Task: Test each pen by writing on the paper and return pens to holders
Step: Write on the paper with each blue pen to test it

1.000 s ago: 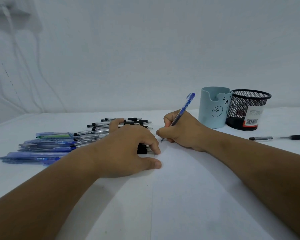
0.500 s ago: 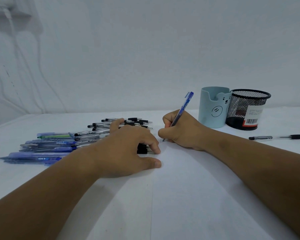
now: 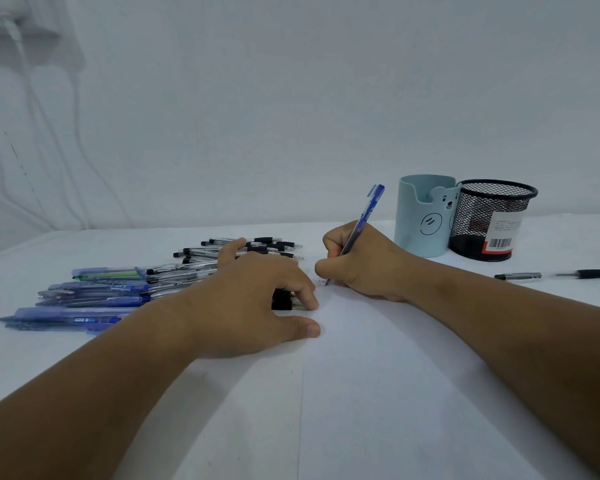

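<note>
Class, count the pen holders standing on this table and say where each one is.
2. The pale blue plastic bear-face holder stands beyond the right hand; the black wire-mesh holder stands right beside it, on its right. None seems hidden.

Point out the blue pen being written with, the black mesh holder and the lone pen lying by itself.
blue pen [image 3: 366, 213], head view, upper barrel.
black mesh holder [image 3: 475, 216], head view, mesh wall.
lone pen [image 3: 520, 276], head view, clear barrel.
</note>
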Available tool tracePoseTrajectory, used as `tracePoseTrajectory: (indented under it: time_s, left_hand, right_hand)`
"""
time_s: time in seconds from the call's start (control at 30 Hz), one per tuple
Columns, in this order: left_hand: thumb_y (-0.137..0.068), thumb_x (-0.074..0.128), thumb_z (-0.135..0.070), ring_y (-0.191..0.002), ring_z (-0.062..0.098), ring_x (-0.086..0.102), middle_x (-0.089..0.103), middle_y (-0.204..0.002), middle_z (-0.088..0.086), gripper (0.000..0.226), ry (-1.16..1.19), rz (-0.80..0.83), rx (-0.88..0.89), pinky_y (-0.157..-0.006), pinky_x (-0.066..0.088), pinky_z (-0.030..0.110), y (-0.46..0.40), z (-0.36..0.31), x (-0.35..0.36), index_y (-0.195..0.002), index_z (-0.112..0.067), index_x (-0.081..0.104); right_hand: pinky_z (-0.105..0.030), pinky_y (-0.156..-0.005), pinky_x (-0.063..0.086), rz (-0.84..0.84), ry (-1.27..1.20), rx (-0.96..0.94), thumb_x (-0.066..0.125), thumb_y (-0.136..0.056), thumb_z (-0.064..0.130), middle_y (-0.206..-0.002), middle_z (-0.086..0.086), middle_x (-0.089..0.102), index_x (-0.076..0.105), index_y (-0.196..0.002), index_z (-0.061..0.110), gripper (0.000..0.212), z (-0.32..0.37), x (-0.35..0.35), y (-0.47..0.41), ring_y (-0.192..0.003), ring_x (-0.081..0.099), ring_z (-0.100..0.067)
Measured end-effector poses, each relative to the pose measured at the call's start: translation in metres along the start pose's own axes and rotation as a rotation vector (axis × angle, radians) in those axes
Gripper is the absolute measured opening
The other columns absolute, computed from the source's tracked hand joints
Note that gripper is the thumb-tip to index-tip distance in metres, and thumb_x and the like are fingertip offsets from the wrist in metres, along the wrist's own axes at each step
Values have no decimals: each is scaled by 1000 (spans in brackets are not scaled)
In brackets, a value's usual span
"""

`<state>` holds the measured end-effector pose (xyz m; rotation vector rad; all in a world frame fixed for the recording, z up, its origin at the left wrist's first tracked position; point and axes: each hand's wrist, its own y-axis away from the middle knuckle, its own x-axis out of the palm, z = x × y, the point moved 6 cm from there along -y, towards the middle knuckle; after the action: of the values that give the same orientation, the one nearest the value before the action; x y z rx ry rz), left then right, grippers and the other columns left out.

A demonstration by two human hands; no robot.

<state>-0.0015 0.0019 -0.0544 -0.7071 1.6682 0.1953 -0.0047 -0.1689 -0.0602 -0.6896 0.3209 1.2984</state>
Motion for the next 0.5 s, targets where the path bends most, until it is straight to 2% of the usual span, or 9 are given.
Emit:
tracePoseTrajectory:
  time_s: [0.23,0.37,0.5]
  left_hand:
    - [-77,70,-66,-131,-18,36,60,-119,-36,22,13,-3,-10,-122,-11,44,0,0,-1,-92,-52,66]
    - [-77,70,-66,-130,-18,36,61,-119,-34,27,11,-18,-4,-122,-11,43,0,-1,-2,-98,-49,67]
    - [-77,70,-66,-132,-19,34,60,-119,-36,25,12,-16,-2,-123,-11,45,2,0,-1,-96,-50,66]
  right_hand:
    - [-23,-50,32,-12,10,-14,67,-78,8,-50,4,38,39,-55,17,37,0,-1,0,-51,36,-11]
    - [-29,-56,32,-1,0,-3,67,-76,8,-52,1,36,37,-53,18,39,-1,-1,0,-55,36,-16]
    - [-30,-56,33,-4,-3,1,68,-77,9,-53,-1,37,38,-53,18,39,-1,0,0,-55,37,-17]
